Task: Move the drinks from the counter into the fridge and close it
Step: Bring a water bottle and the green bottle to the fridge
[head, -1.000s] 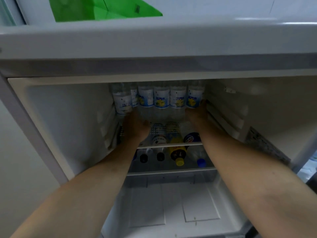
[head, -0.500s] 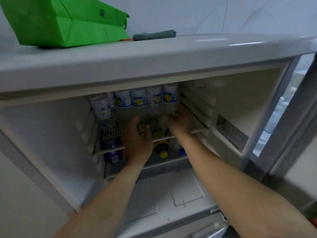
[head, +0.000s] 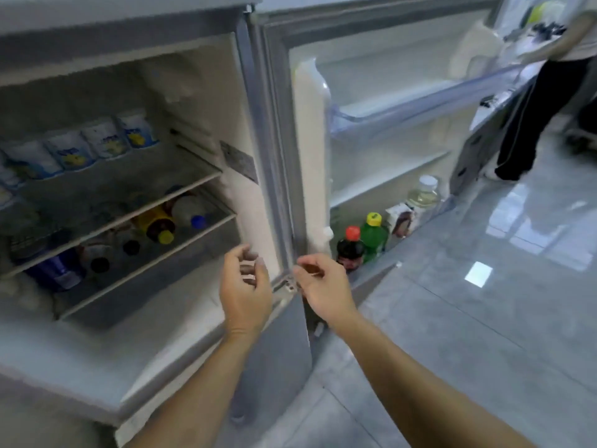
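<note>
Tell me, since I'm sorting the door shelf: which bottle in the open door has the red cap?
The dark cola-coloured bottle, nearest the hinge on the bottom door shelf. The green bottle beside it has a yellow cap, and the clear bottle farther along a white one.

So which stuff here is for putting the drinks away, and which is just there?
For the job:
water bottles on the top shelf
lying bottles on the shelf below
open fridge door
left hand, right hand, both holding nothing

Just there:
door-rack bottles
another person
</note>
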A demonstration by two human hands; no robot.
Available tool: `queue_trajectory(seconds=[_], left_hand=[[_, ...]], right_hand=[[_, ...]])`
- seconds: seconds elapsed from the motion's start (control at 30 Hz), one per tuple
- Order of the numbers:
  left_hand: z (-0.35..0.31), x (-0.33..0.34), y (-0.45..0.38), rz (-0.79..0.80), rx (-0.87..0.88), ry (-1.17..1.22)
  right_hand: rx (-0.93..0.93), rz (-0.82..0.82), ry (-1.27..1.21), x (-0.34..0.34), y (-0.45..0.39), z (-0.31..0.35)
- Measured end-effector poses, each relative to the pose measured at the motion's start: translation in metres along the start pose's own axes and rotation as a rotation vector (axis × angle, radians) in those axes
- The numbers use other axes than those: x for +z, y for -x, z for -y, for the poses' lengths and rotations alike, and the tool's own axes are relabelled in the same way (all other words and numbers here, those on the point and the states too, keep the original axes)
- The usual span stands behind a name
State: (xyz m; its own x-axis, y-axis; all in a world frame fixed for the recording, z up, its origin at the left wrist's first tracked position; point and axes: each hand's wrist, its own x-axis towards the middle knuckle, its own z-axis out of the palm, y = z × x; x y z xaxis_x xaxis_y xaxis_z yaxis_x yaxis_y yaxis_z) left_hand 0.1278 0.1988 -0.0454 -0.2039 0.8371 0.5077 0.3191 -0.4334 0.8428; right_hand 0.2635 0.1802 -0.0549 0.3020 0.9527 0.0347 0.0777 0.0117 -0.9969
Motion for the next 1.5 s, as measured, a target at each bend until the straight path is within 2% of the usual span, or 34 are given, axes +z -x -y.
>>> queue_trajectory(seconds=[0.13,0.27,0.43,0.57,0.7,0.87,1.0,1.17,1.33,1.5], left_hand=[[-0.001,0.041,0.07,0.155,-0.075,0.045],[0.025,0.059,0.127,0.359,-0.144,-0.034],[0.109,0.054,0.181,0.807,-0.517,-0.315],[0.166,0.039,0.21,1.021,-0.793,-0.568],[0.178,0.04,0.219,1.063,-0.939,-0.703],[0.172,0.077,0.221,1.254,-0.938,-0.728],[0.152,0.136,0.219,1.372,-0.955,-0.655],[0.115,0.236,0.224,1.431,-0.925,-0.512],[0.091,0.332,0.231,1.472,-0.905,-0.415],[0.067,0.377,0.228,1.365,-0.909,-0.501]], right_hand=[[0.262,-0.185,0.073,-0.101,0.058,-0.058],[0.537,-0.391,0.016,-0.188,0.116,-0.113],[0.784,-0.578,-0.062,-0.249,0.19,-0.16],[0.926,-0.709,-0.098,-0.271,0.238,-0.18],[1.043,-0.828,-0.115,-0.276,0.277,-0.195],[1.195,-0.947,-0.13,-0.264,0.323,-0.212],[1.311,-1.003,-0.16,-0.254,0.359,-0.219],[1.432,-1.1,-0.213,-0.266,0.392,-0.228],[1.489,-1.119,-0.26,-0.316,0.398,-0.248],[1.481,-1.039,-0.214,-0.422,0.357,-0.257]])
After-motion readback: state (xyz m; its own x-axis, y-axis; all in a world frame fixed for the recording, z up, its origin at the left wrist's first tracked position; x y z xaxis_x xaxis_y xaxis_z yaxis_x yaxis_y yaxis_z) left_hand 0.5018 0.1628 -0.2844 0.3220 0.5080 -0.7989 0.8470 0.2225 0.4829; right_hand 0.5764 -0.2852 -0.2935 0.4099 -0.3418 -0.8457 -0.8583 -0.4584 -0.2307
